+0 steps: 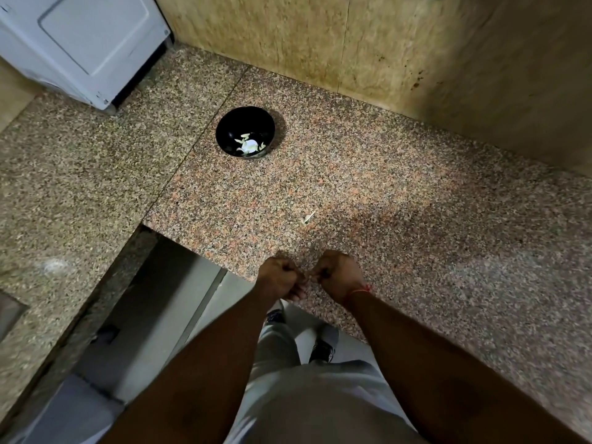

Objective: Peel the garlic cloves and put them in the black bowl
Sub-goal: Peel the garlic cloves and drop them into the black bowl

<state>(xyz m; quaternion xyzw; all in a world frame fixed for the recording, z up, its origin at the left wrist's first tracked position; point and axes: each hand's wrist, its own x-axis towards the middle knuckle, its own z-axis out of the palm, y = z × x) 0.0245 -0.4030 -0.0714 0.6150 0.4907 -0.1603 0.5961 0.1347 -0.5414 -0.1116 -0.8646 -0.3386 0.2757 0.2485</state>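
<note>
Garlic clove: barely visible, pinched between both hands at near bench edge. Black bowl sits far-centre, well apart from hands, w/ pale peeled pieces inside. Left hand and right hand: each grip curled tight on clove. Skin scrap lies betw. hands and bowl. Step judged: peeling in progress. Next: strip remaining skin, then reach far to bowl.

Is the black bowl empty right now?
No, the black bowl on the granite counter already holds pale garlic pieces at its bottom.
</note>
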